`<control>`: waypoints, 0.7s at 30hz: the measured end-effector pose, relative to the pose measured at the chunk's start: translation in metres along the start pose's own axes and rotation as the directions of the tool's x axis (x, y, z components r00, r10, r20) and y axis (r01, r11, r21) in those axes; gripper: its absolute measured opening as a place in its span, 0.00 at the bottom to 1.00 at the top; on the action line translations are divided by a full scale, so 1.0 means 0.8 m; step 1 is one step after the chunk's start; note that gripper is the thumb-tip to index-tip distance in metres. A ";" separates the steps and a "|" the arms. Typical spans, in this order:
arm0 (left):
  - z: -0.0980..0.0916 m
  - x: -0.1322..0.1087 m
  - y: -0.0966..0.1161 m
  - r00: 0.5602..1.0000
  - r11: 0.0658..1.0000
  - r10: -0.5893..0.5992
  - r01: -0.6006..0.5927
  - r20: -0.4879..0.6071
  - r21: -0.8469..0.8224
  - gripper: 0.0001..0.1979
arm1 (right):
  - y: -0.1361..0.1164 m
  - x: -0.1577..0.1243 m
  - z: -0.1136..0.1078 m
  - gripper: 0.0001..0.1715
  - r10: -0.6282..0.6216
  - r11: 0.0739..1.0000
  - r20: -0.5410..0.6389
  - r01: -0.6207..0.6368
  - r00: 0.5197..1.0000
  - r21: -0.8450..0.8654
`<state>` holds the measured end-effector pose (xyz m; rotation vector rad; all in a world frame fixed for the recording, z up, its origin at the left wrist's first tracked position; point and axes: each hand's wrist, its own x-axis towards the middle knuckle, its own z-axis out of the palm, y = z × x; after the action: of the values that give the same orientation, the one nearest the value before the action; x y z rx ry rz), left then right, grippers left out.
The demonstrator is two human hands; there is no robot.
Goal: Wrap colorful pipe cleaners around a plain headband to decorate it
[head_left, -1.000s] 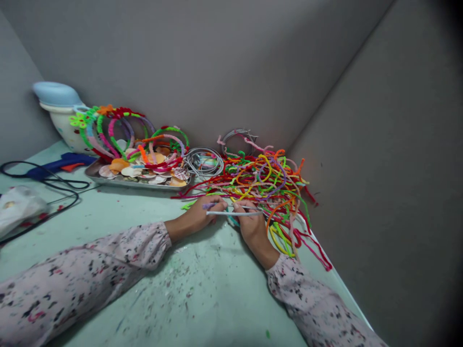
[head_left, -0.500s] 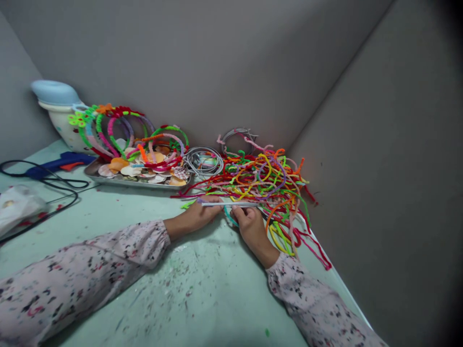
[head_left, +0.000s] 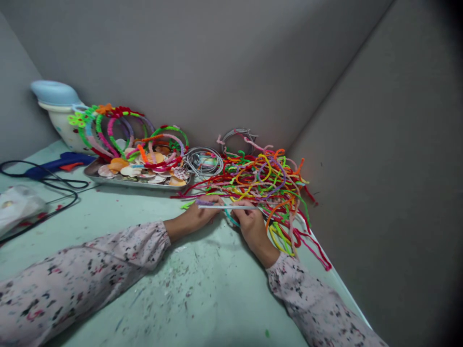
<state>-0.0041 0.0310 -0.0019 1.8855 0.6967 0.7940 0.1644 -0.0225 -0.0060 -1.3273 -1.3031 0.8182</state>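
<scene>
While the pale green counter [head_left: 213,308] is crowded along its far side, its near part is marked by specks and smudges. On the right, a tangled pile of fuzzy wires [head_left: 249,185] is spread out, and to the left of it a heaped metal tray [head_left: 137,182] is set. Just in front of the pile, the left hand [head_left: 200,211] and the right hand [head_left: 250,225] are held near each other, a small gap being left between. By the fingers of both, a thin pale strip [head_left: 227,207] is pinched and held level across that gap. Between the hands a turquoise piece [head_left: 231,219] is hung downward, and at the left hand a short purple piece [head_left: 205,203] is seen; how these are joined cannot be told. For good control, it seems, the strip should be steadied by one pinch while only small adjustments are made with the other.
</scene>
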 end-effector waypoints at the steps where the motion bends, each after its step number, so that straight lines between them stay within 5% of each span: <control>1: 0.000 0.000 -0.002 1.000 1.000 0.012 -0.012 -0.001 0.003 0.14 | 0.000 0.000 0.000 0.11 0.006 1.000 0.000 -0.006 1.000 0.003; 16: 0.000 -0.001 0.012 0.997 0.998 -0.057 0.056 -0.045 -0.018 0.15 | -0.004 -0.002 -0.001 0.11 0.043 0.994 0.046 -0.047 0.998 0.100; 21: 0.002 -0.001 0.014 0.983 0.984 -0.177 0.174 -0.054 -0.049 0.19 | -0.003 -0.001 0.000 0.12 0.103 0.984 0.055 -0.110 0.993 0.141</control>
<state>-0.0018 0.0249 0.0076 1.7402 0.8626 0.7474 0.1638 -0.0237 -0.0041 -1.2771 -1.1945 1.0047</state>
